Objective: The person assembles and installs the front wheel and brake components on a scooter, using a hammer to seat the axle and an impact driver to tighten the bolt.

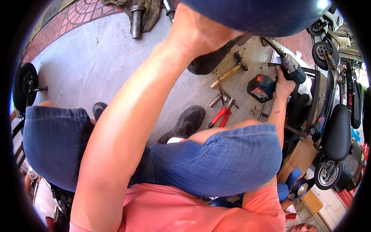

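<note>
My right hand (284, 83) is closed around the grip of a cordless power drill (294, 69). Its battery pack (261, 88) is black with red, and its long nose points up and left toward the underside of a dark blue, glossy rounded panel (262, 15). At the top centre, my left hand (205, 33) reaches to that panel's lower edge. Its fingers disappear behind the panel, so what they touch is hidden. Just below is a black rounded part (210, 62). On the floor under it lie a wooden-handled hammer (228, 73) and red-handled pliers (222, 115).
A metal tube (137, 21) rests on a dirty rag (152, 13) at the back. Parked scooters (336, 131) line the right side beside a cardboard box (299, 158). A black wheel (27, 85) stands at far left. My black shoe (189, 120) is near the pliers.
</note>
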The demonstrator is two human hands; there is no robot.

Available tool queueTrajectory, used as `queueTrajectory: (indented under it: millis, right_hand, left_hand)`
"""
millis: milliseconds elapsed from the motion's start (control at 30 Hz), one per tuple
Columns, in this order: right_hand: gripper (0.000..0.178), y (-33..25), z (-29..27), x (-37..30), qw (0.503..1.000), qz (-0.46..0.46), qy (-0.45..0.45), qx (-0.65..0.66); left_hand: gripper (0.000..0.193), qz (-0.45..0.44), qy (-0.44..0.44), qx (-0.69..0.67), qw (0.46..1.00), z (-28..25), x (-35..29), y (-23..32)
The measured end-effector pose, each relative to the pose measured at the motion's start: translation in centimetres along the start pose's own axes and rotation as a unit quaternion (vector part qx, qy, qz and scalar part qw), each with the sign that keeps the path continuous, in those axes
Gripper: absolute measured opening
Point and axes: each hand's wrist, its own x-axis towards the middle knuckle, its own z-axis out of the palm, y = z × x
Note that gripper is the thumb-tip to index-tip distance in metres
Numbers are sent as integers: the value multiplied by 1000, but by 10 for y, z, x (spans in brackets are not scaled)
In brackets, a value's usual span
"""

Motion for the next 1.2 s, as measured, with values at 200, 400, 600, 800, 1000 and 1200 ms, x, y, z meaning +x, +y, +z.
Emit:
queueTrajectory:
  millis: [200,400,600,800,1000,1200]
  right_hand:
    - [28,-2,-4,-4,999,45,-2,5]
    - [32,5,-5,1,998,50,16,-33]
    - [24,2,-9,1,999,27,0,-44]
    - [25,-4,-6,-1,999,28,-13,-30]
    - [26,-7,-4,2,997,66,-42,-23]
    - [30,13,-8,4,999,40,-21,-17]
  left_hand:
    - [22,36,115,34,992,8,7,-2]
    - [30,32,137,50,989,11,9,-7]
    - [30,74,181,96,976,14,7,-13]
    - [29,15,117,65,991,9,3,-13]
    - [29,57,155,70,984,11,3,-14]
    - [31,87,172,102,976,12,1,-14]
